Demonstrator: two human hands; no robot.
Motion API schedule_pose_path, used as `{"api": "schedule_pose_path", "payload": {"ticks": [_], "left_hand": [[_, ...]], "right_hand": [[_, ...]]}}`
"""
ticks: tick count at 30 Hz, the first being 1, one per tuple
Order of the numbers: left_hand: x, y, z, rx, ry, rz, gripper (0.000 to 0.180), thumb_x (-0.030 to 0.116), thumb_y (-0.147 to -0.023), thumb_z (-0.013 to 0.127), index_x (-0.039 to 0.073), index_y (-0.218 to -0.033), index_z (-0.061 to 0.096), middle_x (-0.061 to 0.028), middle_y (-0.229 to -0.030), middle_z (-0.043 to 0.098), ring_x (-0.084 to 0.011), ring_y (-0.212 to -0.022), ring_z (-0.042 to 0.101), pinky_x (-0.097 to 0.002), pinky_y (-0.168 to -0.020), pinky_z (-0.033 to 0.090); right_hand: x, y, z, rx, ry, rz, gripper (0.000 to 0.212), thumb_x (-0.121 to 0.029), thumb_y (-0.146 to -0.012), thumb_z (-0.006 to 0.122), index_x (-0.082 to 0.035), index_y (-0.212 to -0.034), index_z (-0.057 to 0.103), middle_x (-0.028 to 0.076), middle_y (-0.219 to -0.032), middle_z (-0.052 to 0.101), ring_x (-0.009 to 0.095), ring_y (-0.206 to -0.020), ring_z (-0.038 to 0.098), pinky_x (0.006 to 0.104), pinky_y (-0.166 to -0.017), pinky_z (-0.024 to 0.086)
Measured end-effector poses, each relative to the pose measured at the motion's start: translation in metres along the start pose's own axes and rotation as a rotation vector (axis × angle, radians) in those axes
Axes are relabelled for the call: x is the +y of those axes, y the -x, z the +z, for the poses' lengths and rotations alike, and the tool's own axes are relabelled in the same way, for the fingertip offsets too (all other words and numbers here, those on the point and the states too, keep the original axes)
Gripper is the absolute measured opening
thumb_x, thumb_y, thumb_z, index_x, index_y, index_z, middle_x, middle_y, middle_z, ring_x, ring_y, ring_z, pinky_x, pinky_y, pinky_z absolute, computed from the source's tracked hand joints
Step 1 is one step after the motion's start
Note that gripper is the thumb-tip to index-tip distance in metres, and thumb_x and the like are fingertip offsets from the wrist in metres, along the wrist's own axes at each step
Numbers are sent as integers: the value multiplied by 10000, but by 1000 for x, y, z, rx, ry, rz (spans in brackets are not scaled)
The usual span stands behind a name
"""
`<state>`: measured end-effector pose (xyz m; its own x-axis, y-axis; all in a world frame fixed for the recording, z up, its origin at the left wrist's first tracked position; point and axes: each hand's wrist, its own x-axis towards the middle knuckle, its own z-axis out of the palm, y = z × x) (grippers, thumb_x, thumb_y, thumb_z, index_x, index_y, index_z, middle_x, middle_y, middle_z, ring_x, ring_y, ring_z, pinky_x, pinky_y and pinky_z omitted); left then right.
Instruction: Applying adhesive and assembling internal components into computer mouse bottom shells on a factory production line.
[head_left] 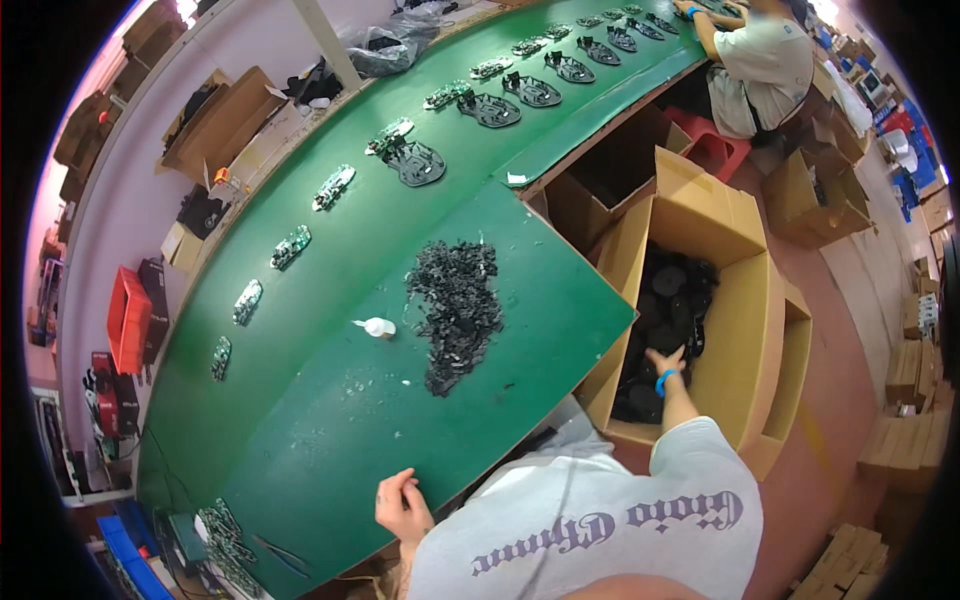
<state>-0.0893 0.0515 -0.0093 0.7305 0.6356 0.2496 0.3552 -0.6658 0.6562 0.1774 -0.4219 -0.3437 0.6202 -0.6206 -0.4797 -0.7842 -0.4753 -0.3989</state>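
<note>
Parts, round and black (668,282), lie loose in an open cardboard box (728,365) at the person's right, beneath and just beyond the spread fingers of the right hand (668,362); this hand grips nothing that shows, though whether it touches the parts is unclear. Their heap runs lengthwise away from the body. The left hand (403,503) is well apart from them, loosely curled and seemingly unladen at the near edge of the green surface (330,420). On that surface are a pile of small black pieces (455,310), a white bottle (378,327) to its left, and a curving row of circuit boards (290,247), with black shells (415,163) beside the farther ones. Beyond, a co-worker (765,65) sits near a red stool (718,150); more cartons (815,200) crowd the right.
</note>
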Motion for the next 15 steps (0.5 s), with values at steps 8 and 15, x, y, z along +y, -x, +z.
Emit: {"api": "schedule_pose_path", "payload": {"ticks": [8, 15], "left_hand": [[6, 3, 3, 60, -177, 72, 196, -66, -806, 510, 17, -915, 650, -122, -800, 613, -266, -690, 584, -345, -628, 475], [4, 2, 17, 104, -194, 97, 177, -69, -828, 510, 1, -916, 647, -130, -795, 609, -271, -714, 592, -348, -645, 480]], "right_hand": [[21, 55, 141, 162, 142, 110, 1241, -656, -613, 768, -323, -1528, -2, 246, -1546, 90, 502, -1362, 240, 544, -1076, 328], [-1, 60, 105, 95, 7, 160, 1226, -413, -527, 904, -271, -1490, 159, 257, -1444, 279, 436, -1271, 387, 547, -1007, 405]]}}
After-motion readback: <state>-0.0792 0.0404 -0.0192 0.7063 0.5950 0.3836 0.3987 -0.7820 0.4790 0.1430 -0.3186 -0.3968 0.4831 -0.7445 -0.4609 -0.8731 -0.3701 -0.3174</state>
